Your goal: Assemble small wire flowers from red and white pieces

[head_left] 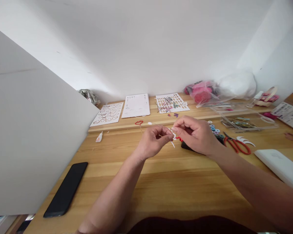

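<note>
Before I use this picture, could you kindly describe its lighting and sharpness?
In the head view, the wall has soft grey shading, paler at upper right; the small white piece between the left hand and the right hand lacks clear detail; the box label is unreadable.

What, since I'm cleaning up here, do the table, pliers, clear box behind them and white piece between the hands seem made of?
Table: wood or wood-look board, satin; long grain bands show.
Pliers: dark head, likely metal; smooth red handles, probably plastic-coated.
Clear box: probably glossy plastic, given see-through walls.
White piece: perhaps thread or plastic; too small to tell.
</note>
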Motion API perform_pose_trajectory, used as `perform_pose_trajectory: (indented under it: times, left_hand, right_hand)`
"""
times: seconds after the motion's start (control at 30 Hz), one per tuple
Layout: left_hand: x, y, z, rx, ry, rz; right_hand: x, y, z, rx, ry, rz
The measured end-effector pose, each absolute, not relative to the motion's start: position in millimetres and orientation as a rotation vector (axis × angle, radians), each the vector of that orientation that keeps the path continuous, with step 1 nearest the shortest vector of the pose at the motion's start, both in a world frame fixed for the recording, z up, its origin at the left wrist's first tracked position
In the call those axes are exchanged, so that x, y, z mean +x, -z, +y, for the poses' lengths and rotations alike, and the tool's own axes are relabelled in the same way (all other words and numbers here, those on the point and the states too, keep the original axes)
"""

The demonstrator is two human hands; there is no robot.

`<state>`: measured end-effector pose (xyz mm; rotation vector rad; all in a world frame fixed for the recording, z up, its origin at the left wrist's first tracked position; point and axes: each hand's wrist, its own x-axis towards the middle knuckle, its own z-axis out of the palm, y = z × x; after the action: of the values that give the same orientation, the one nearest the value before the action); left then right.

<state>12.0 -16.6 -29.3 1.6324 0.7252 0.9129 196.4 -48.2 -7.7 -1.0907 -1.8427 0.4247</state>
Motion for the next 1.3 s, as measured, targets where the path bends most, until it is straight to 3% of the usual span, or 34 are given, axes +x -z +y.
perform_pose_trajectory:
  times: [0.23,0.47,0.6,0.83,0.97,1.1,1.3]
  left_hand:
    - [9,20,-19,1.598,-0.944,0.614]
    - [11,21,-17,1.463,-1.102,0.657]
    - [15,24,-16,1.436,-1.189,0.817]
    - [18,27,-14,1.453,-1.175,0.887]
    - [14,25,-15,1.517,-1.023,0.81]
    - [10,19,-18,1.486,-0.915,0.722]
    - [9,16,-16,1.363,-0.973,0.72]
  right_hand:
    - [216,-4,-24,-1.096,-0.927,-1.808]
    - [207,38,-25,-1.0,-1.546,-1.228]
    - [196,46,-42,-1.017,-1.475,-1.232]
    - [194,13,-66,-1.227,-0.733,-1.686]
    - [197,-6,-57,-1.221,-0.566,-1.786]
    - [204,-10,-32,-1.163,-0.712,-1.808]
    - [214,30,-16,-1.129,-1.293,-1.423]
